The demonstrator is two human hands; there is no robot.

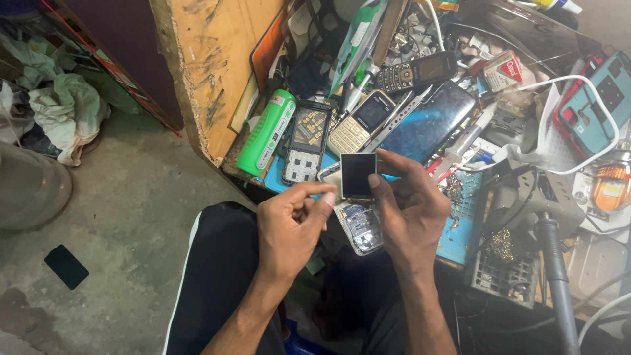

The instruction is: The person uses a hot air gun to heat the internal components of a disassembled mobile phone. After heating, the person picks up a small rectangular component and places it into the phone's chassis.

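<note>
My right hand (409, 213) pinches a small square dark display panel (358, 175) between thumb and fingers, held upright above my lap. My left hand (292, 227) is curled just left of the panel, its thumb and forefinger tips touching the panel's lower left edge. Under both hands lies an opened keypad phone with bare circuit board (360, 229). Behind the panel, on the cluttered bench, lie a stripped phone frame (306, 141), a gold keypad phone (361, 121) and a blue-black smartphone (427, 125).
A green cylindrical torch (266, 133) lies at the bench's left edge beside a wooden post (213, 72). A black keypad phone (414, 72), a teal phone case (601, 98), white cable (578, 82) and a grey tool handle (555, 263) crowd the right. A dark flat piece (66, 266) lies on the concrete floor.
</note>
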